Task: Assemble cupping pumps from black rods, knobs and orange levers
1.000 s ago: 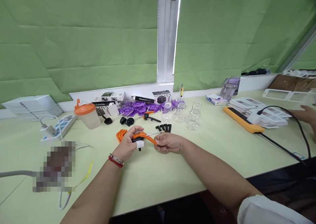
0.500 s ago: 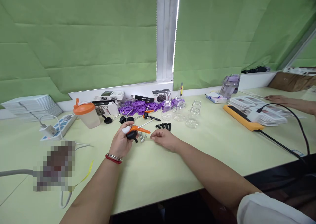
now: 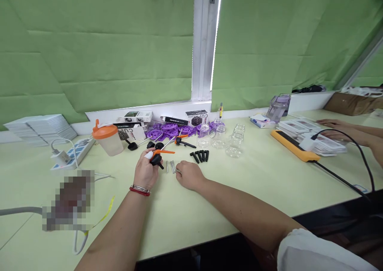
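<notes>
On the left, the left hand (image 3: 146,173) grips a black-and-orange part (image 3: 156,160) above the table (image 3: 191,215). The part has a rounded black body with a short stem and a narrow, smooth orange lever, which points to the right. Next, thin shiny pins (image 3: 172,167) lie on the table. The right hand (image 3: 190,175) has its fingers bent beside them; I cannot tell if it pinches one. Farther right, at the far side, a box (image 3: 196,118) bears the words "CUP HOLDER".

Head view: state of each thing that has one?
Left hand: closed around orange-black part
Right hand: at metal pins, grip unclear
Metal pins: lying flat
Black pegs: lying in a row
Orange-lidded cup: upright, capped
Purple bottle: upright, capped
Leftmost charger: plugged in
</notes>
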